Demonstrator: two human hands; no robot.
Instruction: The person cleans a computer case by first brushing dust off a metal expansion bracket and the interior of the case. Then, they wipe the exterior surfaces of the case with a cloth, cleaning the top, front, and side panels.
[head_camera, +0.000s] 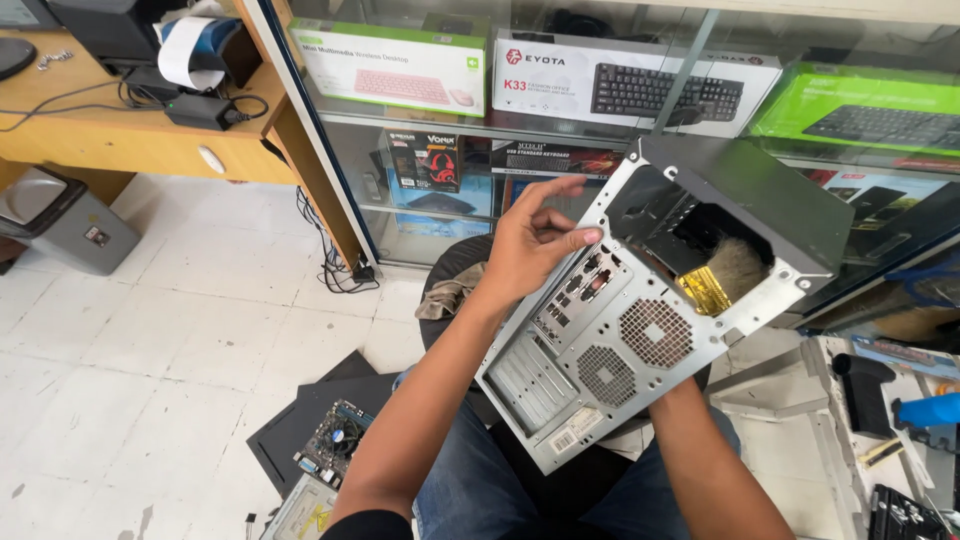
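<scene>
The left hand (535, 240) lies against the upper left edge of the computer case (640, 320), thumb and fingers loosely curled on the metal rim, forefinger lifted toward twelve o'clock. The right hand is hidden inside or behind the case; only its forearm (710, 460) shows at five o'clock, so I cannot tell its grip. The case sits tilted above the person's lap, rear panel facing up. A brush (725, 275) shows through the power-supply opening at two o'clock. I'd worry the light hold lets the case slide off the knees onto the motherboard (335, 440) on the floor at seven o'clock; the raw sheet-metal edges could also nick the fingers.
</scene>
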